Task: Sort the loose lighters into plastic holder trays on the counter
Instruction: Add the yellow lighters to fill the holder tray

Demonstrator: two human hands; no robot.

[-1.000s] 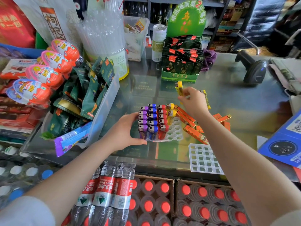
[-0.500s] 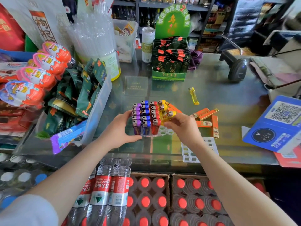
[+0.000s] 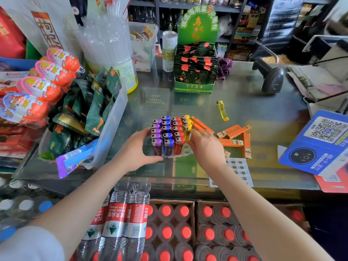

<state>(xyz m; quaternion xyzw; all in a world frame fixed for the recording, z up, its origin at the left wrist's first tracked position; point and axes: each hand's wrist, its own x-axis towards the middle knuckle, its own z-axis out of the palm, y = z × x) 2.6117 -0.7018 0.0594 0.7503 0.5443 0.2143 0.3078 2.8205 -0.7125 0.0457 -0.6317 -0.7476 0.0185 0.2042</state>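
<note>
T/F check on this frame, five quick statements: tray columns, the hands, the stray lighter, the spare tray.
1. The left hand steadies the holder tray. True.
2. The right hand is at the red column. False: it is seating a yellow lighter in the yellow column.
3. A loose yellow lighter lies flat on the counter. True.
4. The purple column is rightmost. False: it is leftmost.
5. The white grid tray is packed with lighters. False: no lighters show in it.
</note>
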